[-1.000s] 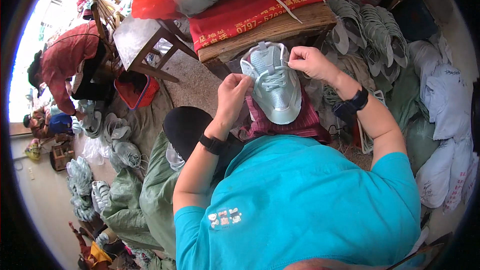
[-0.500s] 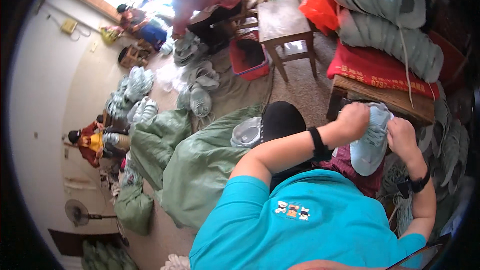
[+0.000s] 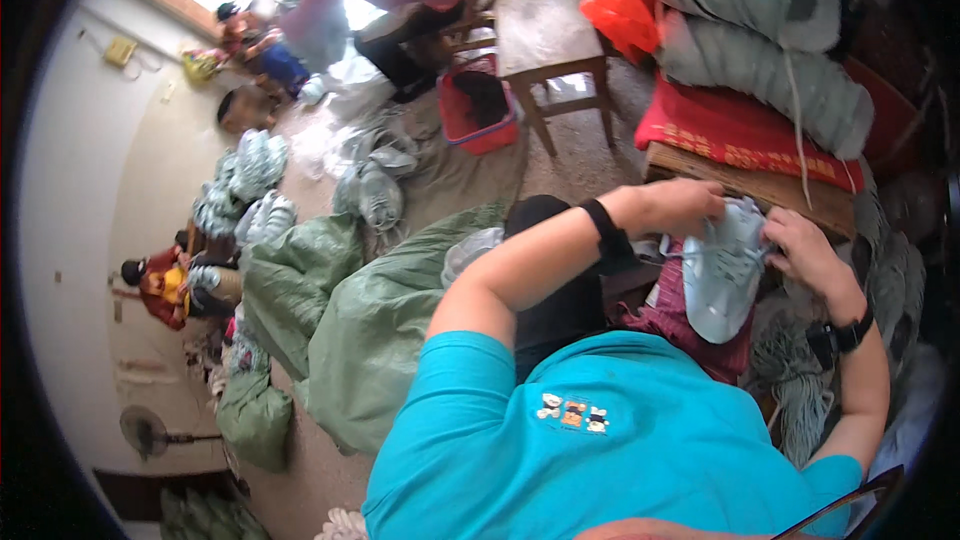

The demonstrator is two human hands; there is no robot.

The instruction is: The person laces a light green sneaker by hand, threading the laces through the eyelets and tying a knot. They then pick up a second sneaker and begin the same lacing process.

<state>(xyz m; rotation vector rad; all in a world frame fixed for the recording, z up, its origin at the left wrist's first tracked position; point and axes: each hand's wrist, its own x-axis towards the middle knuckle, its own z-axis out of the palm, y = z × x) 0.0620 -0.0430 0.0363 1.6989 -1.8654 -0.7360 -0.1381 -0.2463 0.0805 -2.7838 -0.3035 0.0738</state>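
Note:
A light blue-grey lace-up sneaker (image 3: pixel 716 290) rests in front of me, its toe pointing toward my body, on dark red cloth (image 3: pixel 668 316). My left hand (image 3: pixel 688 204) is closed at the left of its lace rows, fingers pinched on the shoelace, and a loose pale lace (image 3: pixel 672 250) hangs below it. On the opposite side, my right hand (image 3: pixel 806 248) bends its fingertips together at the shoe's right eyelet edge, gripping the lace there. The fingertips are small and partly hidden.
Stacked pale shoes (image 3: pixel 770 80) lie on a red cloth over a wooden bench (image 3: pixel 780 202) ahead. A wooden stool (image 3: pixel 550 35), red basket (image 3: pixel 480 110) and green sacks (image 3: pixel 390 340) stand to the left. A bundle of laces (image 3: pixel 795 370) hangs near my right arm. Co-workers sit farther off.
My hands have come down from fists beside the shoe's opening to looser pinches along its eyelets. A loose lace now shows at the left. The whole view has shifted slightly.

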